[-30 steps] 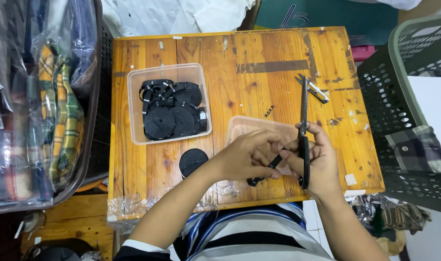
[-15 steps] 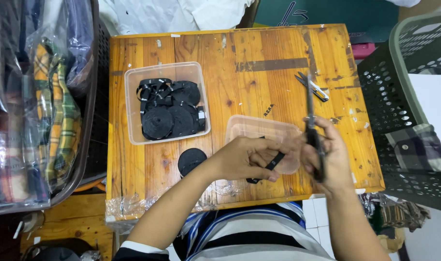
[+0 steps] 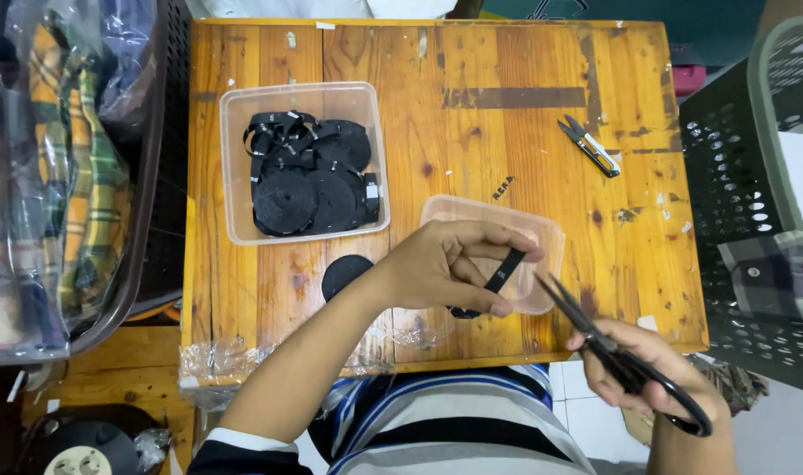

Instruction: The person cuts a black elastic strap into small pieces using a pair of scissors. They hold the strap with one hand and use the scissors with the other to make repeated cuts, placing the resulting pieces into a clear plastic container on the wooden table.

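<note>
My left hand point(image 3: 445, 268) pinches a short piece of black label ribbon point(image 3: 503, 271) over a small clear plastic tub point(image 3: 542, 237) near the table's front edge. My right hand point(image 3: 643, 369) holds black scissors point(image 3: 595, 339) off the table's front right corner, blades slightly apart and pointing up-left toward the ribbon without touching it. A black ribbon roll point(image 3: 344, 273) lies flat on the table by my left wrist. A larger clear tub point(image 3: 234, 167) at the left holds several black ribbon rolls.
The wooden table point(image 3: 507, 132) carries small thread snips point(image 3: 588, 146) at the back right and a tiny label scrap point(image 3: 503, 187). A dark perforated basket point(image 3: 753, 202) stands to the right. A basket with bagged plaid cloth point(image 3: 58, 176) stands to the left.
My right hand has drawn the scissors back from upright over the small tub to the table's front right corner. My left hand now holds the ribbon piece up over the tub.
</note>
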